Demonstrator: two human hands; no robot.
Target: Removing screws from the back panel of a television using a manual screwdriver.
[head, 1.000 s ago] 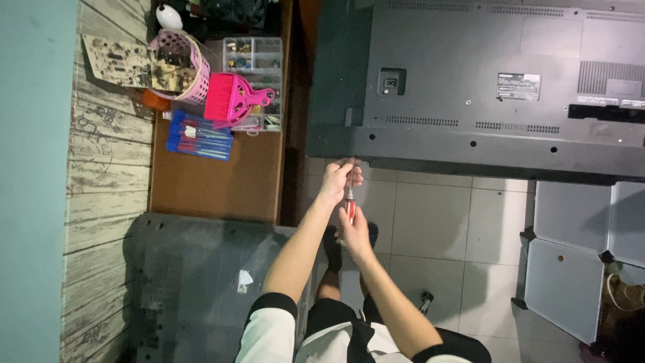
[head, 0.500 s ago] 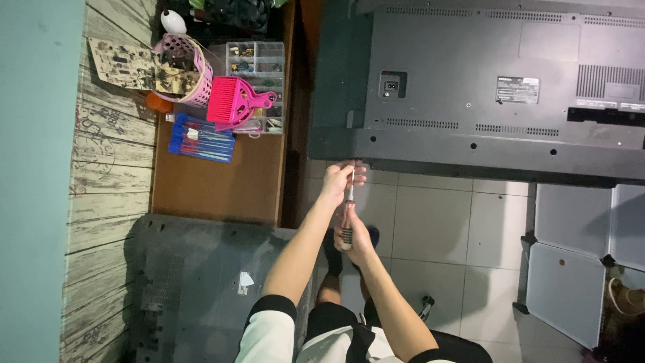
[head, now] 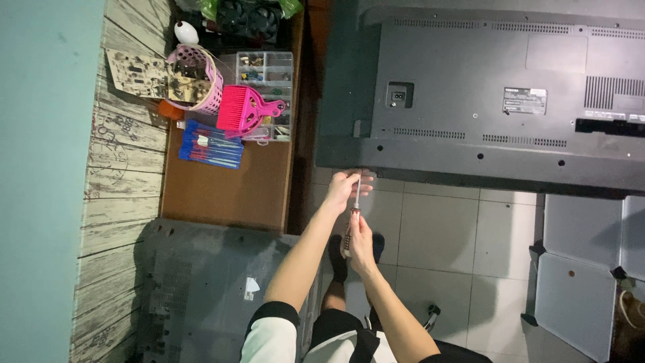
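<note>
Screwdriver (head: pixel 353 208) held upright below the lower edge of a large grey television back panel (head: pixel 484 87), metal shaft pointing at that edge, tip hidden where it meets the panel. Left hand (head: pixel 344 188) pinched around the shaft near the tip; right hand (head: pixel 359 238) closed around the handle lower down. Likely trouble from here, as a judgement: tip slipping out of the screw head if pushed off-axis, scraping the plastic edge or jabbing the steadying fingers; a loosened screw dropping onto the pale tiled floor (head: pixel 437 228) and rolling out of sight. To the left, a brown wooden surface (head: pixel 228 188) carrying a pink brush (head: pixel 245 107), a clear compartment box (head: pixel 265 74) of small parts, a blue packet (head: pixel 210 143), a pink basket (head: pixel 196 77) and a bare circuit board (head: pixel 138 72). Against the earlier frames, both hands and tool sit at much the same spot under the panel edge, grips unchanged; only the view shifted slightly.
</note>
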